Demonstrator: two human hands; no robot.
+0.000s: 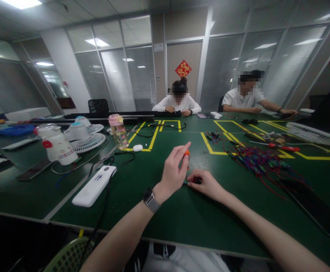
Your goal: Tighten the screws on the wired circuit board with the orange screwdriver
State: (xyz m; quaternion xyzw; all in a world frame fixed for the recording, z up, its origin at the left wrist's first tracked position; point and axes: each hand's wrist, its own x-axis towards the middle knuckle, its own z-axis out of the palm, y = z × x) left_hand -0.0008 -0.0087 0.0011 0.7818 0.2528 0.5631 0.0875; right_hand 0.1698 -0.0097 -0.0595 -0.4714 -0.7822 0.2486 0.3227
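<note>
Left hand (pixel 173 168) is wrapped around an orange-handled tool (pixel 187 152) above a small green board (pixel 185 182), which the right hand (pixel 206 183) pinches on the desk (pixel 179 217); apparent step: tool work, next move likely needing steady alignment.

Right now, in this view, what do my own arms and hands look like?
Both the left hand and the right hand are gloveless, and no sleeves show on the forearms. Your left wrist wears a watch with a dark, squarish face and a silver-grey band; nothing shows on your right wrist.
</note>
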